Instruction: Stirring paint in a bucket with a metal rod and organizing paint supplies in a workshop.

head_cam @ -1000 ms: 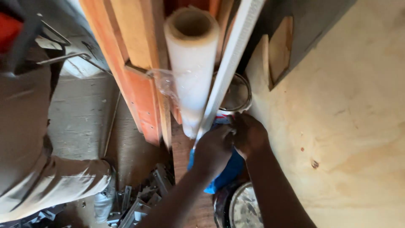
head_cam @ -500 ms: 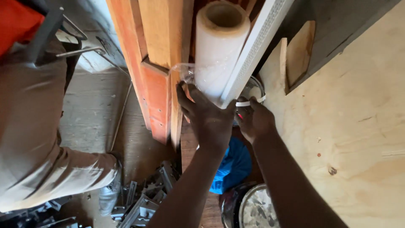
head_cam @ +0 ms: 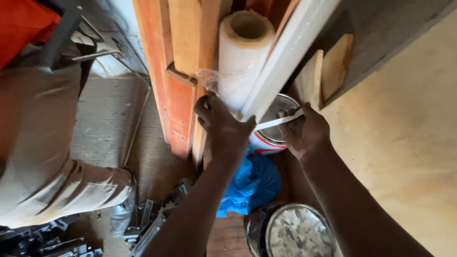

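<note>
Both forearms reach forward and down from the lower edge. The left hand [head_cam: 223, 124] is curled round the lower end of the film roll [head_cam: 241, 57], which leans upright against the orange planks [head_cam: 181, 71]. The right hand [head_cam: 304, 131] pinches a white strip [head_cam: 276, 123], fingers closed, above a tin [head_cam: 275, 128]. A blue bag [head_cam: 252, 183] lies beneath.

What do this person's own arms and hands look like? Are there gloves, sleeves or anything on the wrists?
Both arms are bare as far as the picture shows: no sleeve reaches the forearms. The left hand and the right hand wear no gloves. No watch, band or ring shows on either wrist or on the fingers that can be seen.
</note>
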